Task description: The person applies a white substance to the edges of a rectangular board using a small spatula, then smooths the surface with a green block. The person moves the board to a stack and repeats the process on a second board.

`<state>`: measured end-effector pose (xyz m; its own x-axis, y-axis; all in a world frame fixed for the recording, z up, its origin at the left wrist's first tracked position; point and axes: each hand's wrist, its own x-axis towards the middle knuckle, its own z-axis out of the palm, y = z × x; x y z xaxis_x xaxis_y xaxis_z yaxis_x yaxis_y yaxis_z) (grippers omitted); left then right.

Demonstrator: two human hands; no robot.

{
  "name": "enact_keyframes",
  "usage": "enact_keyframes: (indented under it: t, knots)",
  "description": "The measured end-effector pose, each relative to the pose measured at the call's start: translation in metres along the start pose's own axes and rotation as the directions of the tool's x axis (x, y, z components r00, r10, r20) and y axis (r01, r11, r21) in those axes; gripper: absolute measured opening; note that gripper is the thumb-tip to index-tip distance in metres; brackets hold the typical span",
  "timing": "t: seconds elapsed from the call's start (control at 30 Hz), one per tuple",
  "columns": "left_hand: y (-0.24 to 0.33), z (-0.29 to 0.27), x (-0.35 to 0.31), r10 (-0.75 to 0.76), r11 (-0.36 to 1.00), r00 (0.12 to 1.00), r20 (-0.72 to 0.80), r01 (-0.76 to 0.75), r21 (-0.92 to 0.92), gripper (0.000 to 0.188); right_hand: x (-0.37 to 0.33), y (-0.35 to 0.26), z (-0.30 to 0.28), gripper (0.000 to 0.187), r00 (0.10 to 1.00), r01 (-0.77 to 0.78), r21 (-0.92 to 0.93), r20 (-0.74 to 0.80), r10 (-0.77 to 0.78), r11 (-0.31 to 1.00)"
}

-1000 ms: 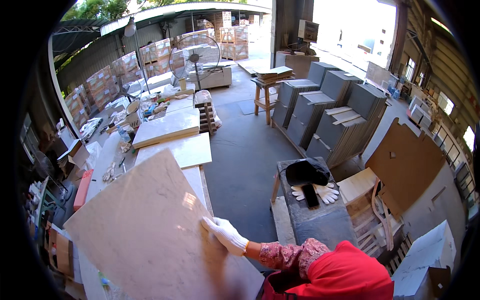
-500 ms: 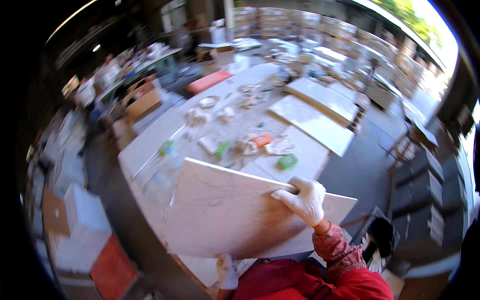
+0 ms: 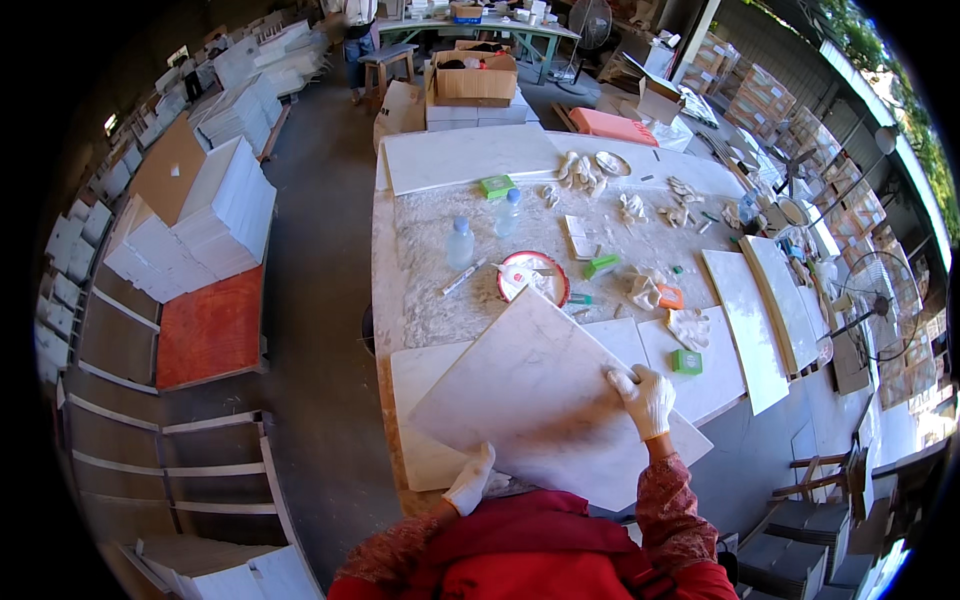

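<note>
A large square marble tile (image 3: 545,385), white with grey veins, is held tilted in front of my body over the near part of the table. My right hand (image 3: 646,402), in a white knit glove, is closed on its far right edge, with the thumb on the upper face. My left hand (image 3: 472,482), gloved too, grips the near left edge, its fingers partly hidden. Just beyond the tile's far corner stands a red-rimmed bowl (image 3: 533,278) of white material. More pale tiles (image 3: 430,385) lie on the table beneath.
The dusty worktable (image 3: 425,225) carries plastic bottles (image 3: 460,243), green boxes (image 3: 687,361), an orange item (image 3: 670,296) and loose gloves (image 3: 582,173). Long slabs (image 3: 745,325) lie at its right. Left of the aisle, stacked white tiles (image 3: 215,220) stand behind a red board (image 3: 212,328) and metal frames (image 3: 165,468).
My view has swung left, bringing the aisle and stacked tiles further in. The marble tile has turned so one corner points away from me. Both hands still hold it.
</note>
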<state>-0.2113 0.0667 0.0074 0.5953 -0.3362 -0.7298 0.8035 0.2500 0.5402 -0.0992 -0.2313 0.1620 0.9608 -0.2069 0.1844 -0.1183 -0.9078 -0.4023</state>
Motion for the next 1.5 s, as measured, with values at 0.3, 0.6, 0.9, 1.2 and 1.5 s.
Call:
enact_keyframes:
  t: [0.3,0.6,0.9,1.2,1.5]
  knots:
    - [0.087,-0.001,-0.01,0.284,0.333,0.958,-0.031,-0.068,0.94,0.059,0.052,0.059,0.078,0.063,0.971,-0.159,0.078,0.193,0.142,0.984]
    - [0.235,0.042,0.093,0.964,0.064,0.263,0.032,-0.349,0.935,0.033,0.076,0.063,0.117,0.063,0.895,-0.16,-0.035,0.417,0.16,0.987]
    - [0.206,0.045,0.168,0.733,0.496,0.636,-0.239,-0.26,0.829,0.042,0.112,0.095,0.139,0.037,0.955,0.154,0.026,0.253,-0.156,0.988]
    - [0.23,0.052,0.16,0.668,0.495,0.664,-0.336,-0.059,0.867,0.047,0.189,0.006,0.194,0.042,0.841,-0.076,0.124,0.541,-0.003,0.989]
    - [0.221,0.041,0.181,0.623,0.529,0.67,-0.403,0.019,0.849,0.048,0.187,-0.012,0.183,0.018,0.948,0.104,0.093,0.292,-0.127,0.99]
